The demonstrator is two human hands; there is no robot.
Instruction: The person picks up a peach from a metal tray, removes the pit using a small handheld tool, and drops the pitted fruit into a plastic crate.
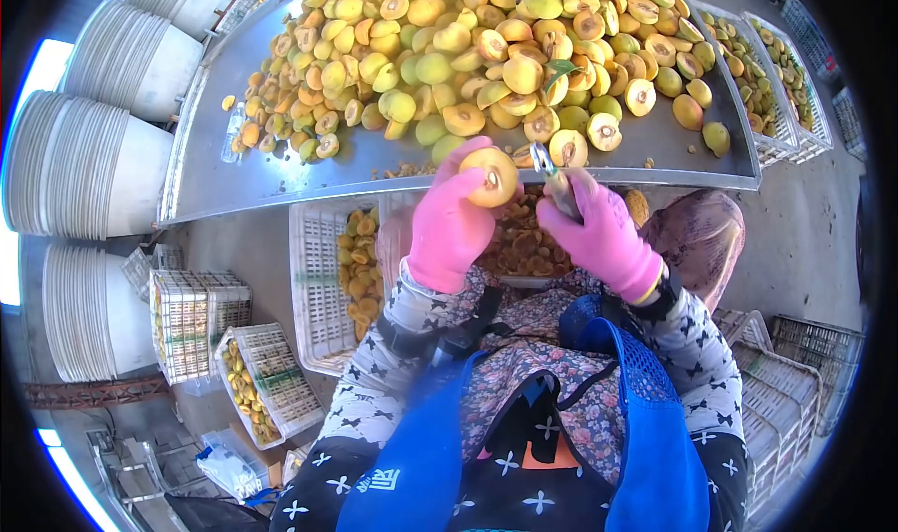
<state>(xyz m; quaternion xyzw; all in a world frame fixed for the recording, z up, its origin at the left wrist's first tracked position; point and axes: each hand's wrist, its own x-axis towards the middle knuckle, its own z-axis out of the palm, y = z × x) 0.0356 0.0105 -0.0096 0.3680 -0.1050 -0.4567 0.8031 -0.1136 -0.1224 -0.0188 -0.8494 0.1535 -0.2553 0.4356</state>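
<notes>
My left hand (447, 231), in a pink glove, is closed round a yellow peach half (490, 178), its cut face with the brownish centre turned up. In my right hand (606, 240), also pink-gloved, is a pitting tool (559, 193) with a metal, loop-like head pointing up and away from me. The tool's head is apart from the peach half, to its right. Both hands are over the near edge of the metal table (271, 181), where a big heap of peaches (449, 59), many cut open, lies just beyond.
Below my hands, a crate holds brownish scraps (524, 237); left of it stands a white crate (318, 279) with peach halves. More crates (267, 382) stand at left and right (776, 401). Stacked white tubs (94, 162) line the left. A clear bottle (233, 131) lies on the table.
</notes>
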